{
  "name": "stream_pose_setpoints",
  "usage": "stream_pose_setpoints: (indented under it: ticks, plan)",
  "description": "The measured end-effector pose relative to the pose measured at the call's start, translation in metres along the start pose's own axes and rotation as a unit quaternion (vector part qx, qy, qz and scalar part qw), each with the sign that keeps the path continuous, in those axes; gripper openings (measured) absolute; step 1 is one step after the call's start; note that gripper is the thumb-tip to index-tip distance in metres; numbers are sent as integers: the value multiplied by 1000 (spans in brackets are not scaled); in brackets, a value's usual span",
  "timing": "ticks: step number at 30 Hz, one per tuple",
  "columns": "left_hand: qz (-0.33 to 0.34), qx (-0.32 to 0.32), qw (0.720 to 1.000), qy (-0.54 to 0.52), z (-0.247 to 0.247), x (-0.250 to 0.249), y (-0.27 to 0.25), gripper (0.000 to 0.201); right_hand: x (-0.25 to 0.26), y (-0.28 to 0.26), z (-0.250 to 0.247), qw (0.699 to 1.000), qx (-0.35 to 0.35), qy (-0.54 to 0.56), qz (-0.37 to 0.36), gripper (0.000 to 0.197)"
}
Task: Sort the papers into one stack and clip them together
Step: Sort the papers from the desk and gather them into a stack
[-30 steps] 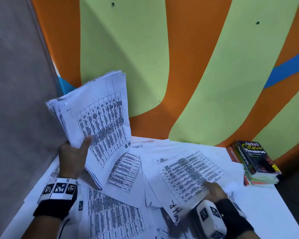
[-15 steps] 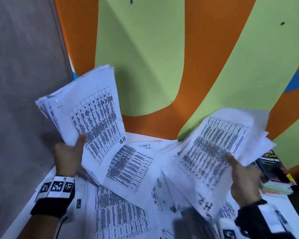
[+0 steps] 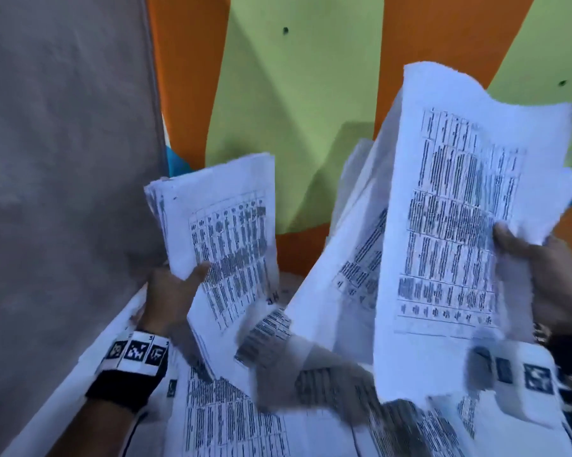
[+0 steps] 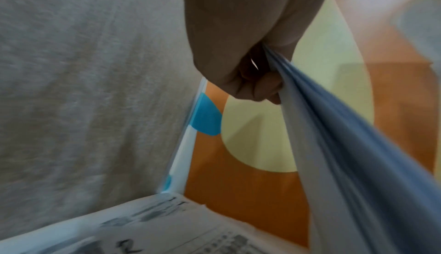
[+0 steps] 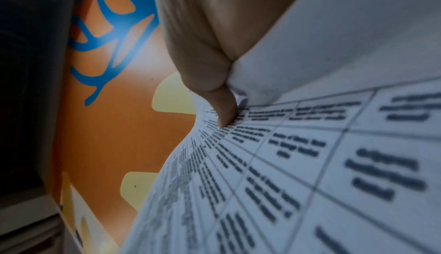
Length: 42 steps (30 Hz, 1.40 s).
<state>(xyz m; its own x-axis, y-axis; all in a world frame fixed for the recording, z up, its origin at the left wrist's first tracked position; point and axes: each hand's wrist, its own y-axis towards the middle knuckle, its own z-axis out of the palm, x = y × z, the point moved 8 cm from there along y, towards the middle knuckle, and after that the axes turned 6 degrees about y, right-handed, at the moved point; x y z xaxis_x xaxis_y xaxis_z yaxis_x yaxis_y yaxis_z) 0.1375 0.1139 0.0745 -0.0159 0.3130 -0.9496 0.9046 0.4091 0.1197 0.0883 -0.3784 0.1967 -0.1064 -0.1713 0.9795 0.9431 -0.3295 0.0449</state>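
Note:
My left hand (image 3: 175, 285) grips a thick stack of printed papers (image 3: 225, 232) held upright above the table's left side, thumb on the front sheet. Seen from the left wrist, that hand (image 4: 257, 80) pinches the stack (image 4: 346, 154) edge-on. My right hand (image 3: 541, 258) holds a second bunch of printed sheets (image 3: 449, 232) raised high on the right, thumb pressed on the top page. In the right wrist view the thumb (image 5: 222, 107) presses the curved page (image 5: 298, 173). More loose papers (image 3: 231, 423) lie spread on the table below. No clip is visible.
A grey wall (image 3: 63, 159) stands close on the left. An orange and green painted wall (image 3: 294, 94) rises right behind the table. Loose sheets cover the white table (image 3: 90, 354), whose left edge shows. The raised sheets hide the table's right side.
My right hand has lifted a bunch of sheets off the table and raised it high to the right. The left hand's stack has stayed up. The camera view has shifted left.

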Motion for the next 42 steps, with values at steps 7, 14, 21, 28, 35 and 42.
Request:
stream_pose_setpoints:
  ticks: [7,14,21,28,35,42]
  plan:
    - [56,172,983,-28,61,-30,-20,25,-33,16,50,988,90,50,113,22]
    - [41,270,957,-100,93,-53,-52,19,-71,38,37,993,-18,-114,34,29]
    - [5,365,920,-142,118,-42,-72,79,-71,29,48,987,-13,-162,-17,7]
    - [-14,349,918,-187,124,-36,-69,73,-98,18,39,992,47,-74,95,56]
    - [-23,369,901,-226,136,-50,-73,39,-191,-17,60,936,128,129,302,49]
    - [-58,374,902,-209,126,-43,-70,48,-195,-13,61,944,135,143,265,77]
